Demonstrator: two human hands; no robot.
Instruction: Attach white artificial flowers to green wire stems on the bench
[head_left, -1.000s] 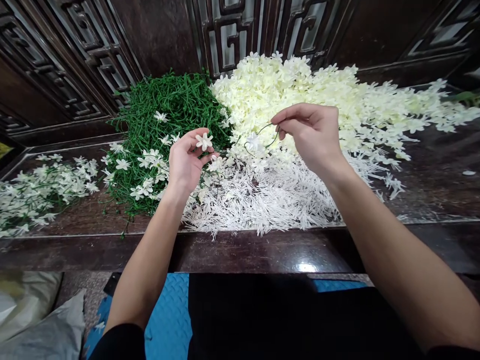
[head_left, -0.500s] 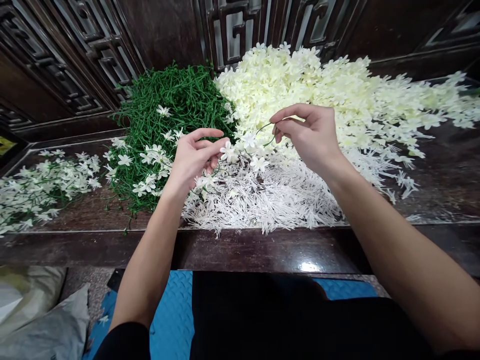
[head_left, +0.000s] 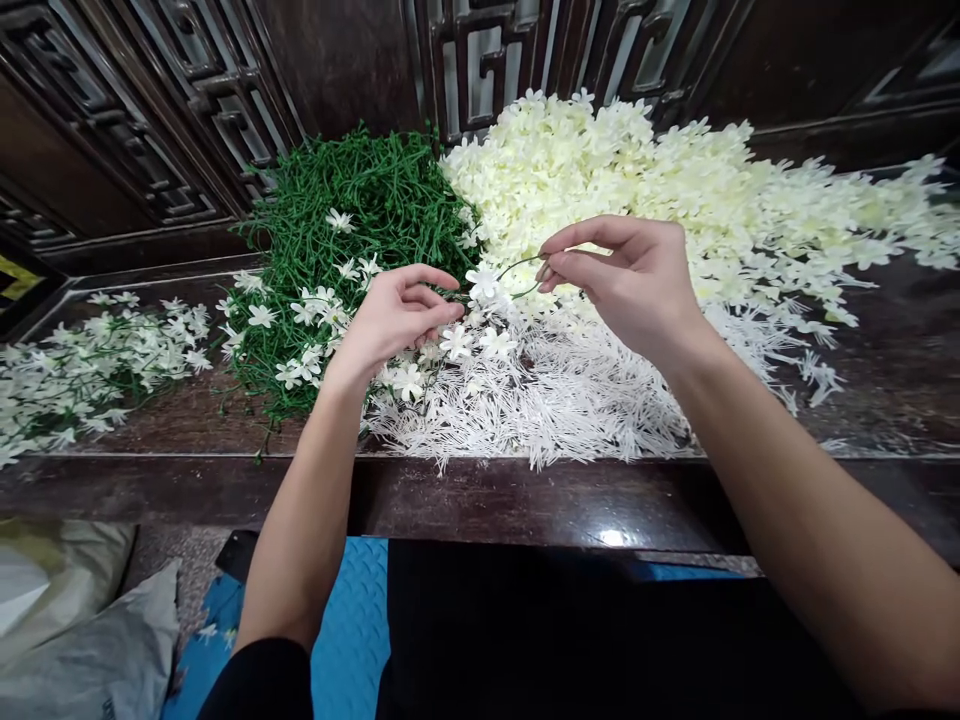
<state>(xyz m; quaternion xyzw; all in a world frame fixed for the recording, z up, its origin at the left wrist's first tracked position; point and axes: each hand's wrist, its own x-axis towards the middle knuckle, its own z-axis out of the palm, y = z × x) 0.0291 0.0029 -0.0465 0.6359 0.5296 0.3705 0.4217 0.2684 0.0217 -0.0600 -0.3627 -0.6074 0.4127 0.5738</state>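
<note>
The person's right hand is raised above the bench, its thumb and index finger closed together in a pinch on a thin, curved green stem. From those fingertips, two slender strands bow out to the left, toward a small white flower with pointed petals in the space between the two hands. The left hand is partly curled, with a narrow gap between thumb and index finger; its fingertips are just beside the flower and a bit of green stem, but whether they grip anything cannot be told. More white blossoms show just below its fingertips.

Behind the hands, a tangled heap of dark green, wiry stems stands to the left, a few white flowers scattered over its front. Touching it on the right is a broad mound of creamy white, soft-looking petals that thins out toward the far right. In front of the mound, a spread of fine white, thread-like pieces reaches nearly to the front edge of the dark brown, glossy wooden bench. At the far left of the bench lies a loose bunch of white flowers on green stems. A dark carved wooden lattice panel rises behind everything.
</note>
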